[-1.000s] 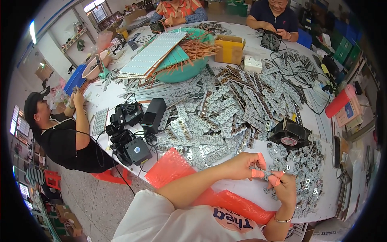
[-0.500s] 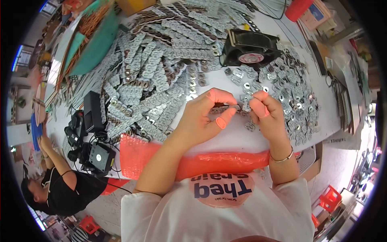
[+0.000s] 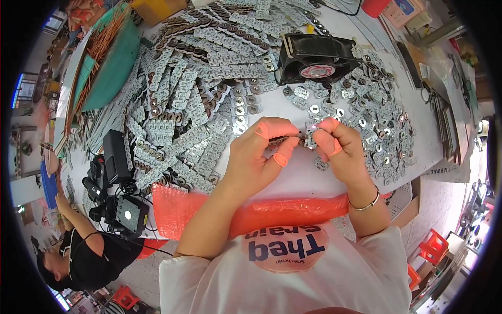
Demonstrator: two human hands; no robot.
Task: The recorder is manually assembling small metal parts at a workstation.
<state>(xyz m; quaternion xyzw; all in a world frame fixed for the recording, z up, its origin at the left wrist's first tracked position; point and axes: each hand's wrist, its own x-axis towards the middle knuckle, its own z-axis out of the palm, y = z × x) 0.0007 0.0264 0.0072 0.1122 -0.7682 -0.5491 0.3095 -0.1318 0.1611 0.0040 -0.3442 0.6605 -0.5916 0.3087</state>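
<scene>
My left hand (image 3: 253,157) is closed in a pinch on a strip of small metal plates (image 3: 281,139), mostly hidden behind the fingers. My right hand (image 3: 346,154) pinches a small silvery metal plate (image 3: 309,137) right at the strip's end; whether the two are still joined I cannot tell. Orange finger cots cover the thumb and forefinger of both hands. Just right of my right hand lies a heap of loose metal plates (image 3: 381,118). Left of my left hand spreads a big pile of similar strips (image 3: 180,86), some with round brown parts.
A black fan (image 3: 316,58) stands beyond my hands. Red bubble wrap (image 3: 287,209) lies along the table's near edge, under my forearms. Black power adapters (image 3: 117,157) with cables sit at the left, below a green basin (image 3: 112,73). Another person (image 3: 102,254) works at far left.
My right fingers have moved closer to my left fingertips, and the small plate between them has tilted more upright. The whole view has shifted slightly.
</scene>
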